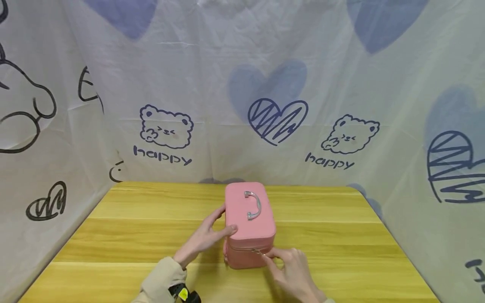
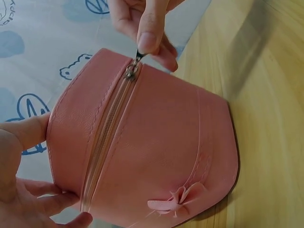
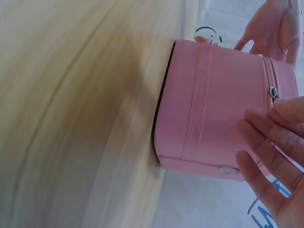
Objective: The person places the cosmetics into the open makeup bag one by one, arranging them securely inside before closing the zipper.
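Observation:
A pink zippered case [image 1: 246,256] stands upright on the wooden table, with a silver handle [image 1: 258,206] on its lid. At the case's left side is my left hand [image 1: 206,237], its thumb on the lid and its fairly straight fingers against the side. My right hand [image 1: 291,269] pinches the metal zipper pull [image 2: 138,55] between thumb and index finger at the near side. In the left wrist view the zipper [image 2: 107,137] runs closed behind the slider toward the left hand. A small pink bow [image 2: 178,202] decorates the case's side.
The wooden table [image 1: 341,235] extends on both sides of the case. A white cloth [image 1: 212,84] with hearts, bears and writing hangs behind it and along the sides. A black band with a yellow patch [image 1: 183,293] is at the left wrist.

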A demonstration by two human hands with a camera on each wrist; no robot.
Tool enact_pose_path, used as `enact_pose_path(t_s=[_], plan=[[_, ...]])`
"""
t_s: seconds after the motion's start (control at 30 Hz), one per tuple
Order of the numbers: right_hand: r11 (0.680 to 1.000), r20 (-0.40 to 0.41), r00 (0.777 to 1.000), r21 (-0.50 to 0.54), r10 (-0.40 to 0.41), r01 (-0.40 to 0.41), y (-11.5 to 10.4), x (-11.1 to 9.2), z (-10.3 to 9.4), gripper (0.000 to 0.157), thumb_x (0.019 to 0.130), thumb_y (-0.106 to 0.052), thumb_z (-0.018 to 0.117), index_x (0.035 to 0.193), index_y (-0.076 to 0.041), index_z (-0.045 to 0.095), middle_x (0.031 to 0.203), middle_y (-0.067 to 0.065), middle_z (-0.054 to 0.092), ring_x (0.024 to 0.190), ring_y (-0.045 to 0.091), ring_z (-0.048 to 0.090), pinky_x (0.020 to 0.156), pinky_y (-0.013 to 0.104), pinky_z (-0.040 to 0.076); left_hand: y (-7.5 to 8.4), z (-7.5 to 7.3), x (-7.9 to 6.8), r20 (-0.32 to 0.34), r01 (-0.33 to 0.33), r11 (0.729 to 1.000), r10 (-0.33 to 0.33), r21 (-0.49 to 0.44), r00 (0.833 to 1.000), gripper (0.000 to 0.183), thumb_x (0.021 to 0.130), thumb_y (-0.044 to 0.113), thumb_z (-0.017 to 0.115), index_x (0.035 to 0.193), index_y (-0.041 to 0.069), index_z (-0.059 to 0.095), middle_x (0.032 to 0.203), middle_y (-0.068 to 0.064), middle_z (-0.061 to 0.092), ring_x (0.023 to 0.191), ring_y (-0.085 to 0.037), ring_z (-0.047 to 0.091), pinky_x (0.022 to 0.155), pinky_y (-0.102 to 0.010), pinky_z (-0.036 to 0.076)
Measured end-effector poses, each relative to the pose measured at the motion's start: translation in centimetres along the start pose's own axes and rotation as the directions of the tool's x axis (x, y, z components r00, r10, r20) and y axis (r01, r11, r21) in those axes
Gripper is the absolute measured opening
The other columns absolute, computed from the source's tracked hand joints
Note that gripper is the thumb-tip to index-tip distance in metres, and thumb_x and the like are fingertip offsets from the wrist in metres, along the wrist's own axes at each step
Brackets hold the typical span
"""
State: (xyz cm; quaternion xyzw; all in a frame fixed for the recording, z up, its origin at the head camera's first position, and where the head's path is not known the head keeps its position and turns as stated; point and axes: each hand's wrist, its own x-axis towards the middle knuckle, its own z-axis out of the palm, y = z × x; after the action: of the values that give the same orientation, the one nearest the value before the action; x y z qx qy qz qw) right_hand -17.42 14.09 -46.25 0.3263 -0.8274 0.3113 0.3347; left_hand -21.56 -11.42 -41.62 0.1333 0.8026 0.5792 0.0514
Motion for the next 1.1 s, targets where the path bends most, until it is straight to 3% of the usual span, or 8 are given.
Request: enact_pose_path(t_s=[0.43,0.67,0.8,0.93,1.0,1.1], plan=[[0.997,-0.001,0.998,-0.033,0.065,-0.065,1.7,-0.8,-1.9,0.021,0.072,0.0,0.082,0.069,-0.018,0.072,0.064,-0.009,0.073,0.057,-0.012,0.055,0.053,0.008,0.043,-0.4,-0.8,0.6,0.056,0.028,1.0,-0.029,0.009,0.998,0.082,0.092,0.035,0.071,0.159,0.014,0.03,0.166,-0.013,0.03,0.153,-0.041,0.024,0.121,-0.067,0.02],[0.999,-0.005,0.999,-0.005,0.045,-0.045,2.3,-0.9,-2.3,0.019,0.072,0.002,0.081,0.069,-0.015,0.073,0.065,-0.007,0.074,0.061,-0.005,0.065,0.057,0.012,0.05,-0.3,-0.8,0.6,0.075,0.021,1.0,-0.021,-0.007,0.997,0.08,0.092,0.034,0.071,0.159,0.016,0.031,0.166,-0.013,0.029,0.153,-0.041,0.023,0.12,-0.066,0.021],[0.998,0.016,0.999,0.049,0.038,-0.038,2.2,-1.2,-2.1,0.019,0.074,0.004,0.08,0.071,-0.013,0.073,0.066,-0.005,0.074,0.061,-0.003,0.067,0.058,0.011,0.051,0.0,0.1,-0.3,-0.017,0.001,1.0,-0.001,-0.009,1.0,0.071,0.095,0.029,0.069,0.156,0.012,0.038,0.161,-0.016,0.038,0.146,-0.043,0.035,0.115,-0.064,0.032],[0.994,0.038,0.997,0.082,0.064,-0.067,2.0,-1.4,-2.0,0.018,0.076,0.005,0.079,0.074,-0.012,0.073,0.068,-0.001,0.075,0.063,0.001,0.069,0.059,0.012,0.053,0.4,1.7,-1.3,-0.141,-0.06,0.995,0.071,0.079,0.987,0.061,0.098,0.024,0.065,0.151,0.002,0.043,0.149,-0.021,0.049,0.131,-0.041,0.049,0.108,-0.059,0.041],[0.994,0.041,0.996,0.081,0.074,-0.077,2.0,-1.6,-2.0,0.017,0.077,0.004,0.078,0.074,-0.012,0.073,0.068,0.0,0.075,0.063,0.001,0.069,0.059,0.012,0.052,0.6,2.3,-1.6,-0.17,-0.071,0.99,0.092,0.125,0.981,0.062,0.099,0.027,0.064,0.15,0.001,0.043,0.146,-0.022,0.051,0.127,-0.039,0.051,0.106,-0.058,0.042],[0.994,0.045,0.996,0.077,0.077,-0.081,2.0,-1.7,-2.0,0.017,0.077,0.004,0.079,0.074,-0.012,0.073,0.068,0.0,0.075,0.063,0.001,0.069,0.06,0.011,0.052,1.0,2.9,-1.9,-0.198,-0.036,0.985,0.07,0.171,0.978,0.072,0.096,0.039,0.067,0.152,0.002,0.041,0.145,-0.02,0.051,0.128,-0.038,0.051,0.106,-0.059,0.042]])
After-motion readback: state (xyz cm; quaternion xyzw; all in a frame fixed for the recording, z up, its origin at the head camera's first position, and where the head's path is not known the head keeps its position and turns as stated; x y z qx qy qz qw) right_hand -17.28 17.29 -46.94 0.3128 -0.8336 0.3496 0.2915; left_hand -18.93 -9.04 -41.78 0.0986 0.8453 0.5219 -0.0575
